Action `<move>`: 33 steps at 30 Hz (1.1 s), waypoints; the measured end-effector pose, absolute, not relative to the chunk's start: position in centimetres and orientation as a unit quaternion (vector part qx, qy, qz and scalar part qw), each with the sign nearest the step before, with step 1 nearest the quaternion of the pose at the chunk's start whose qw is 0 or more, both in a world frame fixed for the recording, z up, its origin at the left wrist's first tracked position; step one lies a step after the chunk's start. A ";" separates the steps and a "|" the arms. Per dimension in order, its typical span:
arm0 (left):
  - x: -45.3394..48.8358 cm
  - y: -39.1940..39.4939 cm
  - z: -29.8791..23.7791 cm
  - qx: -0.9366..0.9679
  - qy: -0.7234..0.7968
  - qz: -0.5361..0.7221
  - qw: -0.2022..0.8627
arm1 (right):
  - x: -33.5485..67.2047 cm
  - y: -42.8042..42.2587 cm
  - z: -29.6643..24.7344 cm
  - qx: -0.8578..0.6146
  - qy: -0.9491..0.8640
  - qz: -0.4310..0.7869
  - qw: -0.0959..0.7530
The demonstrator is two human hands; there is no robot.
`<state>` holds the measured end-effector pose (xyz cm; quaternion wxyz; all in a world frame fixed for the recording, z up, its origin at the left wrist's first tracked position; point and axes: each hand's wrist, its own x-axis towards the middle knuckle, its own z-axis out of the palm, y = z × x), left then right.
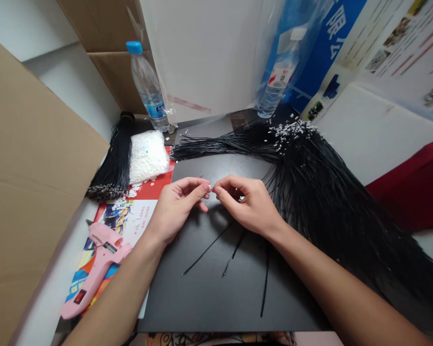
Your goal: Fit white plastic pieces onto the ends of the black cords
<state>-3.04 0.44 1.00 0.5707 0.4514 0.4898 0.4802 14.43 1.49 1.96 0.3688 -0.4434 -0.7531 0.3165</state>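
My left hand [176,204] is closed in a pinch on a tiny white plastic connector [209,188], mostly covered by the fingertips. Right beside it, my right hand [250,204] pinches what looks like the thin end of a black wire, the two sets of fingertips almost touching. Another small white piece [241,197] shows at the right palm. Below the hands, several black wires [205,252] lie on the dark tabletop [202,302]. A large heap of black wires [321,192] with white connector ends [292,132] spreads beside my right arm.
At left are a bag of white pieces [148,156], a black wire bundle [117,158] and a pink glue gun [101,269]. Two water bottles [147,91] [279,77] stand at the back. A flat wire bundle [220,145] lies between them. Cardboard [32,182] borders the left side.
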 end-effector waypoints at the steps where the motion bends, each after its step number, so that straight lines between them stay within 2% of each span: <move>1: -3.0 0.4 1.0 0.451 0.490 0.479 0.572 | 14.4 1.5 2.0 -0.445 -0.750 0.320 0.369; 9: -3.0 0.4 1.3 0.445 0.489 0.477 0.579 | 14.4 1.5 2.0 -0.460 -0.722 0.361 0.371; 20: -3.0 0.3 1.3 0.431 0.482 0.461 0.608 | 14.3 1.4 1.8 -0.457 -0.725 0.345 0.383; 33: -2.8 0.2 1.6 0.501 0.504 0.456 0.536 | 14.2 1.4 1.7 -0.462 -0.713 0.366 0.380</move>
